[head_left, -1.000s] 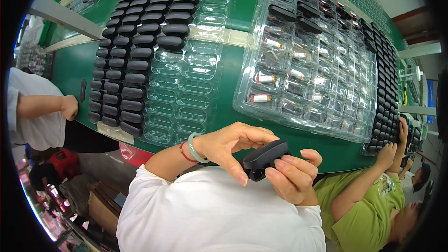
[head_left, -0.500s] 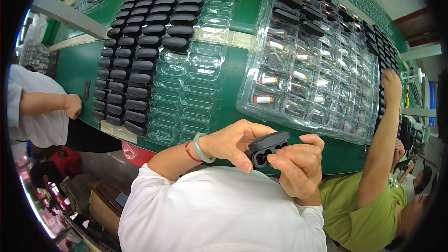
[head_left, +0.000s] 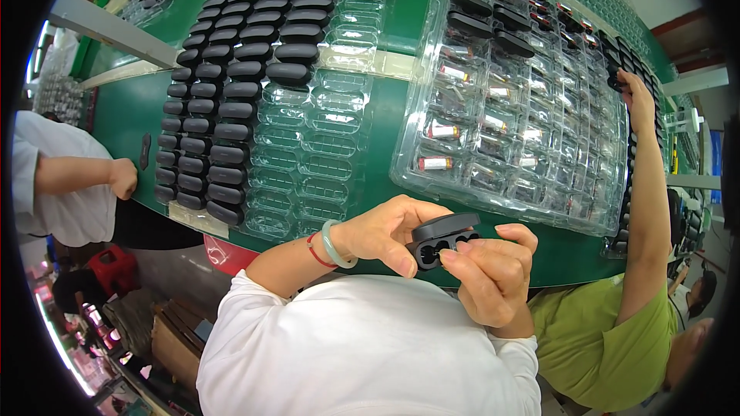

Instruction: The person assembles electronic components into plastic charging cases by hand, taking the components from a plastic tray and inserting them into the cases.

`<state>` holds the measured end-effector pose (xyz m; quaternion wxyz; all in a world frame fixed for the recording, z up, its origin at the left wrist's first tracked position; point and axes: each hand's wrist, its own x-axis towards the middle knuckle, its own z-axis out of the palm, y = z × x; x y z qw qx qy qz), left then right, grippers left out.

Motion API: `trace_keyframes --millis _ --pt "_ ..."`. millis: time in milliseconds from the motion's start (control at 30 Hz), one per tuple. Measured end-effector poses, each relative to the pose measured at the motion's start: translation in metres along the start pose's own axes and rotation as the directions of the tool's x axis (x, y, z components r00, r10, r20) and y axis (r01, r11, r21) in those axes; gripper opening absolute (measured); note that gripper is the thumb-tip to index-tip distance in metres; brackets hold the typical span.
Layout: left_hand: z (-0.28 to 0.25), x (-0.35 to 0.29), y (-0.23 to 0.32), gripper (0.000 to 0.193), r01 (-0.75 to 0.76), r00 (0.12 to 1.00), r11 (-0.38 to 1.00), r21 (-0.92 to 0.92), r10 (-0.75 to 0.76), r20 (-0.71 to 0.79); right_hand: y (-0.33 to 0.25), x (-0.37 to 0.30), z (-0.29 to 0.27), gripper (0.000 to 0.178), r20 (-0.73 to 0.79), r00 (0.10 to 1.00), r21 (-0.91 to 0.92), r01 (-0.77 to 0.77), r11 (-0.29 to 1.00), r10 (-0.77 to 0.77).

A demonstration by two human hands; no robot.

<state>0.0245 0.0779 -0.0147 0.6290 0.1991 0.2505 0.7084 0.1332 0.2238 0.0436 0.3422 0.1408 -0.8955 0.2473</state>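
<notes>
My left hand point(head_left: 389, 235) holds a black earbud case point(head_left: 445, 226) by its left end, thumb low and fingers behind. The case's lid is raised, and several rounded wells show along its front. My right hand point(head_left: 497, 273) is at the wells, thumb and index finger pinched together at one of them. Whatever sits between those fingertips is too small or hidden to make out. Beyond my hands to the right lies a clear plastic tray point(head_left: 462, 179) of small parts, some with red and white labels. A few black cases rest on its far-left part.
At the left, rows of closed black cases point(head_left: 227, 131) fill part of another clear tray point(head_left: 320, 162) on the green table point(head_left: 385, 119). A person in green point(head_left: 609, 339) reaches along the right side. Another person's fist point(head_left: 123, 179) rests at the left edge near a small dark piece point(head_left: 145, 151).
The case in my hands has tilted slightly, showing more of its wells. A hand at the far tray has withdrawn. The right-hand person's arm has reached farther out and to the left.
</notes>
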Motion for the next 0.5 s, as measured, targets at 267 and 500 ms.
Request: trace_keyframes --millis 267,500 --pt "0.0 -0.001 -0.003 0.09 -0.03 0.999 0.999 -0.019 0.031 0.022 0.003 -0.003 -0.004 0.022 0.038 0.997 -0.014 0.07 0.997 -0.07" --pt "0.002 0.001 -0.001 0.091 -0.043 0.999 0.999 0.006 0.042 0.031 0.001 -0.012 -0.01 0.021 0.14 0.988 -0.118 0.089 0.989 -0.072"
